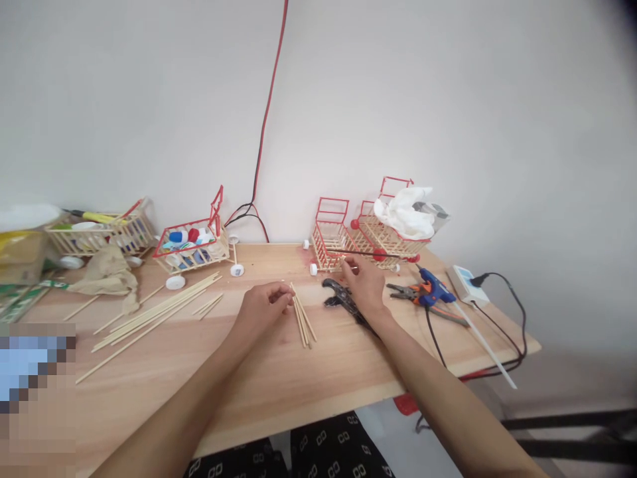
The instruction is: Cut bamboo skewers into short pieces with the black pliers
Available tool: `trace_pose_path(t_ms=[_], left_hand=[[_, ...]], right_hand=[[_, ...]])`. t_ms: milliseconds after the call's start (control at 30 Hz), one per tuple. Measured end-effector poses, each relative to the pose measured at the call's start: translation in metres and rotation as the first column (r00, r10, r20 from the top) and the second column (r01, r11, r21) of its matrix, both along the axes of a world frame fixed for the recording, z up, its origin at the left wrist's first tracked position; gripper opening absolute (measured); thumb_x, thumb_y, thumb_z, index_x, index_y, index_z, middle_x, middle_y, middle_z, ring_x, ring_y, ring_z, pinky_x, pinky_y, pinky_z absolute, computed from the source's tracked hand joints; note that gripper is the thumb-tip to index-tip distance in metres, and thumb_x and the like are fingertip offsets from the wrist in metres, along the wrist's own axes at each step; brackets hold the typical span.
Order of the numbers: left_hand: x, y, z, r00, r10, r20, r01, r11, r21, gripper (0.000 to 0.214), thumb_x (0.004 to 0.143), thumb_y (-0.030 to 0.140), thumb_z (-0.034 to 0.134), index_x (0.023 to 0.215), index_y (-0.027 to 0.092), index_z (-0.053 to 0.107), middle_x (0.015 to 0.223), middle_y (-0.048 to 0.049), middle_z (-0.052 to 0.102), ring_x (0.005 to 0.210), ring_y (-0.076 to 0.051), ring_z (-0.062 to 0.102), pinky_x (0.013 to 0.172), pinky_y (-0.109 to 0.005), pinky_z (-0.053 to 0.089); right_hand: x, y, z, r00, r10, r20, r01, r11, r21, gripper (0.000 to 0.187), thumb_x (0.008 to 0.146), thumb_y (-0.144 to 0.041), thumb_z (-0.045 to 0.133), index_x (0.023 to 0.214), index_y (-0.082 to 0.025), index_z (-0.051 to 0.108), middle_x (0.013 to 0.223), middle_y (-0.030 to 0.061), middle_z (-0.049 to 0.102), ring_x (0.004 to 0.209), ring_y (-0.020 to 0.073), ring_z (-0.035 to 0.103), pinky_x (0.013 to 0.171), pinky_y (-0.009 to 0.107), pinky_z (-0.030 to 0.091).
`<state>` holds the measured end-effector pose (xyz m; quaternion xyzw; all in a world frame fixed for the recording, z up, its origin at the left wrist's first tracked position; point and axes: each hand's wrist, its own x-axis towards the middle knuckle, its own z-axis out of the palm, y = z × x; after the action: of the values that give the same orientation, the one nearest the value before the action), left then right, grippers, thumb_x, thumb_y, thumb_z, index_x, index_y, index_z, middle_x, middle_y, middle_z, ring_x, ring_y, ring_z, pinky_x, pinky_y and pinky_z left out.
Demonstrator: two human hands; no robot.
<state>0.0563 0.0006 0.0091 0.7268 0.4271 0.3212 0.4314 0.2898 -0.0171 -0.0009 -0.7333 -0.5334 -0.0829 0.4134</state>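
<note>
My left hand [263,305] rests on the wooden table [279,378], fingers curled in a pinch beside the top end of a small bundle of short bamboo sticks [302,317]. My right hand [363,282] reaches forward over black cutting pliers [336,295], fingers closed on a short stick near a small red-framed stick cart [331,239]. A second stick cart [393,232] behind it carries a white cloth.
Long bamboo skewers [149,315] lie at the left. Two more stick carts [192,245] [107,229] hold bottle caps and odds. A blue glue gun [435,287], orange-handled pliers [413,291], a power socket [462,279] and cables sit at the right edge.
</note>
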Motion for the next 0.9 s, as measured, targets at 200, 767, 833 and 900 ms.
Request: trace_pose_path(t_ms=[200, 767, 833, 900], left_hand=[[-0.0005, 0.0004, -0.0010, 1.000, -0.007, -0.016, 0.007, 1.000, -0.007, 0.017, 0.074, 0.027, 0.051, 0.076, 0.018, 0.066, 0.070, -0.0001, 0.067, 0.059, -0.014, 0.061, 0.062, -0.025, 0.044], [-0.0005, 0.0022, -0.0033, 1.000, -0.015, -0.008, 0.015, 1.000, 0.009, 0.017, 0.073, 0.026, 0.052, 0.076, 0.018, 0.066, 0.069, 0.0000, 0.067, 0.059, -0.014, 0.061, 0.058, -0.024, 0.045], [-0.0003, 0.0023, -0.0033, 1.000, -0.009, -0.011, 0.010, 1.000, 0.010, 0.016, 0.073, 0.026, 0.052, 0.076, 0.018, 0.066, 0.069, 0.0004, 0.067, 0.058, -0.013, 0.061, 0.059, -0.024, 0.044], [-0.0005, 0.0022, -0.0034, 1.000, -0.009, -0.014, 0.010, 1.000, 0.012, 0.016, 0.073, 0.026, 0.052, 0.076, 0.019, 0.066, 0.068, 0.0006, 0.067, 0.058, -0.013, 0.061, 0.060, -0.024, 0.044]], right_hand=[[-0.0047, 0.0015, 0.0023, 0.998, -0.042, 0.037, 0.043, 0.999, -0.029, 0.021, 0.083, -0.035, 0.051, 0.084, -0.022, 0.067, 0.077, 0.0020, 0.070, 0.072, 0.0175, 0.065, 0.067, 0.026, 0.040], [-0.0093, 0.0063, 0.0079, 0.982, -0.138, 0.127, 0.153, 0.981, -0.119, 0.021, 0.084, -0.036, 0.051, 0.081, -0.023, 0.067, 0.076, 0.0010, 0.070, 0.072, 0.0189, 0.063, 0.062, 0.027, 0.035], [-0.0092, 0.0063, 0.0076, 0.983, -0.137, 0.125, 0.152, 0.982, -0.113, 0.019, 0.084, -0.036, 0.051, 0.081, -0.024, 0.066, 0.076, 0.0004, 0.070, 0.072, 0.0185, 0.063, 0.062, 0.026, 0.035], [-0.0094, 0.0062, 0.0078, 0.983, -0.135, 0.120, 0.148, 0.983, -0.105, 0.019, 0.084, -0.036, 0.051, 0.081, -0.024, 0.066, 0.077, 0.0004, 0.070, 0.072, 0.0182, 0.063, 0.062, 0.026, 0.035]])
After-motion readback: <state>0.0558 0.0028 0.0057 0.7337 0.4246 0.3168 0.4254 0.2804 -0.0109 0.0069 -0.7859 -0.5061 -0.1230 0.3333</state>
